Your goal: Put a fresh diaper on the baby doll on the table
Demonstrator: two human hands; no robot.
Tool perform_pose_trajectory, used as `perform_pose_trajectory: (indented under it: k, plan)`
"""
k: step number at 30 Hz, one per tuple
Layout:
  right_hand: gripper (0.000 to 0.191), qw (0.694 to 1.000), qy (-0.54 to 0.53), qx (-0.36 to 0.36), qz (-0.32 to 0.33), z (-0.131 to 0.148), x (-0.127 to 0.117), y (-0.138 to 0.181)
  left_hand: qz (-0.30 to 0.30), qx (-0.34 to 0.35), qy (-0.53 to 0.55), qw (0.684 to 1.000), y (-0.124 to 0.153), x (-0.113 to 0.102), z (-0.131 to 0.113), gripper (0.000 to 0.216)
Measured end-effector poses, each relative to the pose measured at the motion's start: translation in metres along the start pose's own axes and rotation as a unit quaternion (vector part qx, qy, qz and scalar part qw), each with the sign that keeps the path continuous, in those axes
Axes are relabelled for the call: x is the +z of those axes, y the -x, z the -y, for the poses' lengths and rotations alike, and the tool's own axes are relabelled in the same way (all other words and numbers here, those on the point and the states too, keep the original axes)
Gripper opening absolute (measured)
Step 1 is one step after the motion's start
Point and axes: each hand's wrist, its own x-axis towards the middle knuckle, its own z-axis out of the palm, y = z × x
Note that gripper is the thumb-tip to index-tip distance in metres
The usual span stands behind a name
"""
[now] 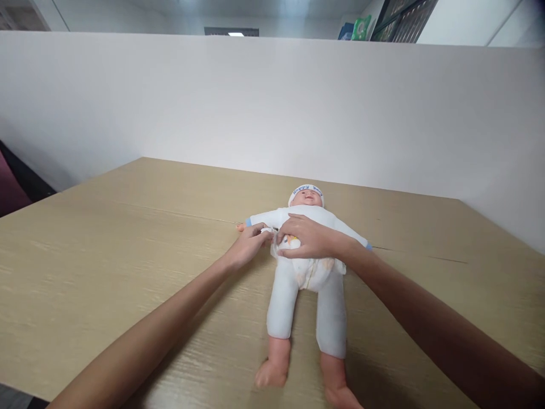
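Note:
A baby doll (332, 318) in a white suit and a lettered white headband lies on its back, feet toward me. Around its hips sits a white diaper (313, 274) with a coloured print on the front. At the diaper's left edge, my left hand (249, 244) pinches a white side tab between thumb and fingers. My right hand (307, 236) rests across the doll's belly, its fingers curved over the top of the diaper near that same side. What lies under the right palm is hidden.
The doll lies on a wide wooden table (128, 238) with a thin seam across it. A white partition (255, 108) rises behind the table's far edge. Something dark and maroon (17, 182) stands beyond the left edge. A green package (361, 27) shows above the partition.

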Motion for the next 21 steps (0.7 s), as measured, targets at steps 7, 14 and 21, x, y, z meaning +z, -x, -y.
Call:
perform_pose_trajectory:
  k: [7, 14, 21]
  plan:
    - [0.080, 0.996, -0.081, 0.032, 0.024, -0.016, 0.010, -0.003, 0.011, -0.005, -0.011, 1.000, -0.004, 0.023, -0.015, 0.022]
    - [0.098, 0.989, -0.143, -0.010, -0.026, -0.022, 0.016, -0.004, 0.012, 0.038, -0.092, 0.995, -0.014, 0.044, -0.018, 0.019]
    - [0.074, 0.978, -0.156, -0.058, -0.130, -0.011, -0.012, 0.039, 0.067, 0.078, -0.077, 0.992, -0.008, 0.035, -0.023, 0.032]
